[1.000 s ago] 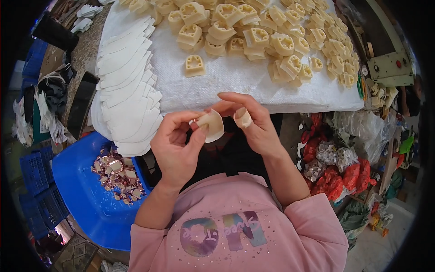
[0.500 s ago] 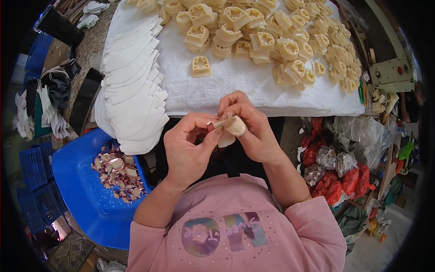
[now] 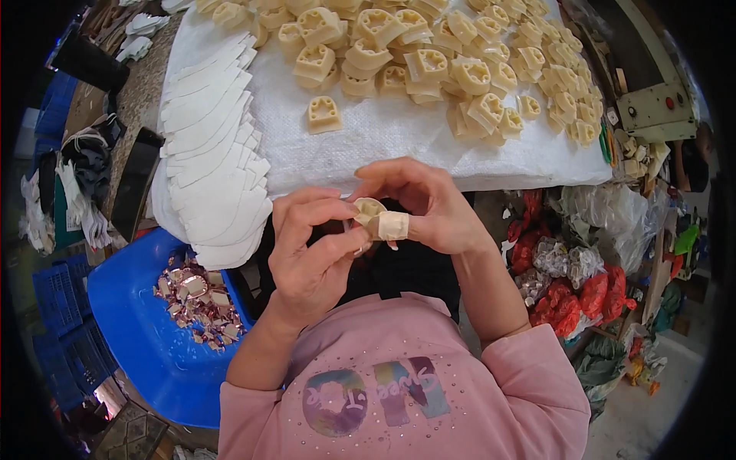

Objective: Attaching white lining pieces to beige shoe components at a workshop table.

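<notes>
My left hand (image 3: pixel 310 249) and my right hand (image 3: pixel 433 207) meet in front of my body, just off the near edge of the cloth-covered table. Pinched between their fingertips is a small cream rubber-like mould (image 3: pixel 369 207), its hollowed side partly showing; fingers hide the rest. Beige tape (image 3: pixel 393 226) wraps my right thumb. Beyond my hands, a single cream mould (image 3: pixel 324 114) lies on the white woven cloth (image 3: pixel 299 157), apart from a big heap of similar moulds (image 3: pixel 425 67).
Overlapping white sheets (image 3: pixel 218 169) line the table's left side. Below them stands a blue basin (image 3: pixel 146 337) holding shiny pink pieces (image 3: pixel 195 287). A dark flat panel (image 3: pixel 136 180) leans at left. Red and clear plastic bags (image 3: pixel 571 299) crowd the lower right.
The held mould has been turned, so its hollowed side now shows. My left fingers have shifted up along it, and my right hand has opened out slightly. The view has moved a little.
</notes>
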Demonstrator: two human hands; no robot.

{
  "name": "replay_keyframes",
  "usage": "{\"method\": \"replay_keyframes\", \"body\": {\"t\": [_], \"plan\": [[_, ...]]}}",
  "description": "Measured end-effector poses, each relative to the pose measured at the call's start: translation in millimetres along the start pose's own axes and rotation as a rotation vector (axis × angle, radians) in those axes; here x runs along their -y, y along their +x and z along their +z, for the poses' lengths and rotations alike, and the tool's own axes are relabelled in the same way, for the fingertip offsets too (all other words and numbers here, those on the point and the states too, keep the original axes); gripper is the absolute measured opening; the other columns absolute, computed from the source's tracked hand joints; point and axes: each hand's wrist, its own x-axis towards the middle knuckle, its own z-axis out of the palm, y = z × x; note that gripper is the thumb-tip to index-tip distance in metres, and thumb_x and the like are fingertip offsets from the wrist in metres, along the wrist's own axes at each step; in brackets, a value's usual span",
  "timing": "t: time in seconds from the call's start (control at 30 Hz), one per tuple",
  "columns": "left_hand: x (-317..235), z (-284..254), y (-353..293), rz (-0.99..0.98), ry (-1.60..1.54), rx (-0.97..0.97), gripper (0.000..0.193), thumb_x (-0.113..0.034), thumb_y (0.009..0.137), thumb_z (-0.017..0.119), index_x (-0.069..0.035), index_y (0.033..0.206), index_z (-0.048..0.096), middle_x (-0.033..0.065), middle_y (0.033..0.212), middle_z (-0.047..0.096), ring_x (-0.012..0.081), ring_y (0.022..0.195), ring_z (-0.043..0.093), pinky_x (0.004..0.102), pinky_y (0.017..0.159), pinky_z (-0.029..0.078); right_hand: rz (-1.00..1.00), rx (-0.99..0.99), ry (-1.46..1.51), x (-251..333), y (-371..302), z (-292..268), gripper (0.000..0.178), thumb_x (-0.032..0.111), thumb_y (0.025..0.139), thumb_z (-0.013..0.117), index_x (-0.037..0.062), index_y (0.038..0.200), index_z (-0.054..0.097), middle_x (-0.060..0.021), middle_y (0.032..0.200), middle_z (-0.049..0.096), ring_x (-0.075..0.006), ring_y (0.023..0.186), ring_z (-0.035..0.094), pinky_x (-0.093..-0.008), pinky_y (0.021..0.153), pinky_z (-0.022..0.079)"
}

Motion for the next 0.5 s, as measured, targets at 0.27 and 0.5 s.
{"method": "replay_keyframes", "body": {"t": [0.27, 0.5], "plan": [[0.8, -3.1, -2.2, -0.7, -0.796, 0.308, 0.061, -0.036, 0.094, 0.037, 0.002, 0.139, 0.022, 0.0112, 0.113, 0.051, 0.0141, 0.093, 0.052, 0.0244, 0.075, 0.042, -0.466, -0.121, -0.45, -9.6, 1.2, 11.0, 0.047, 0.001, 0.069, 0.071, 0.0047, 0.113, 0.055, -0.0067, 0.096, 0.065, -0.018, 0.082, 0.061, -0.0287, 0.069, 0.05], [-8.5, 11.2, -7.6, -0.765, -0.874, 0.06, 0.046, -0.028, 0.093, 0.036, 0.0, 0.129, 0.029, 0.0092, 0.098, 0.051, 0.013, 0.083, 0.053, 0.0251, 0.074, 0.044, -0.609, -0.167, -0.635, -22.3, 3.1, 22.5, 0.041, 0.009, 0.073, 0.07, 0.0077, 0.111, 0.056, -0.0058, 0.101, 0.058, -0.022, 0.093, 0.051, -0.0301, 0.077, 0.045]]}}
